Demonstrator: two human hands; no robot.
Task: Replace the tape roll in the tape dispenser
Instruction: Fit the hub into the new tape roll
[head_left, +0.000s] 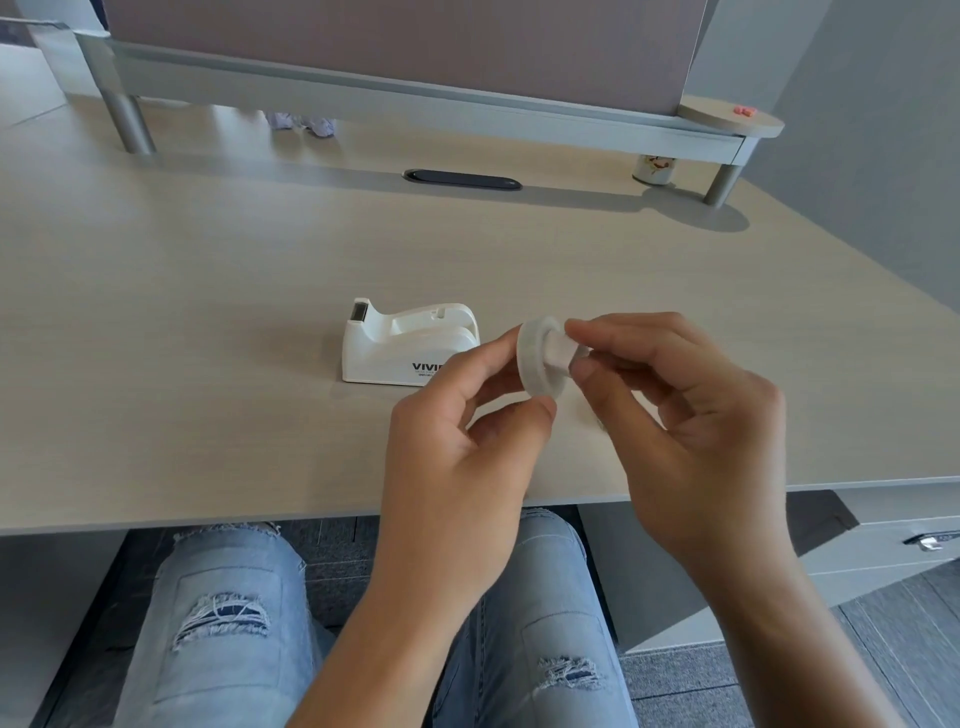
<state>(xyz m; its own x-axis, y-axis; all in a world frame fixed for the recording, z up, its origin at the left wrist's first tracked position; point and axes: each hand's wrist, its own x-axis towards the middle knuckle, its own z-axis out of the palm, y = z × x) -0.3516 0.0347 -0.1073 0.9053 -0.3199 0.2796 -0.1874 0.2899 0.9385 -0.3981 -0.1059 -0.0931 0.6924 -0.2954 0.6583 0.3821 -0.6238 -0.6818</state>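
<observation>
A white tape dispenser (405, 345) stands on the light wood desk (208, 322), its cutter end at the left and its roll cradle empty. Just right of it, above the desk, my left hand (457, 452) pinches the rim of a translucent white tape roll (535, 364) between thumb and fingers. My right hand (691, 415) grips the white plastic core spindle (562, 352) that sits in the roll's centre hole, thumb and forefinger closed on it. The far side of the roll is hidden by my fingers.
A raised grey shelf on metal legs (426, 104) runs along the back of the desk, above a black cable slot (461, 180). A small patterned cup (653, 169) stands near the right leg. A drawer unit (883, 540) sits under the desk at right; my knees are below the front edge.
</observation>
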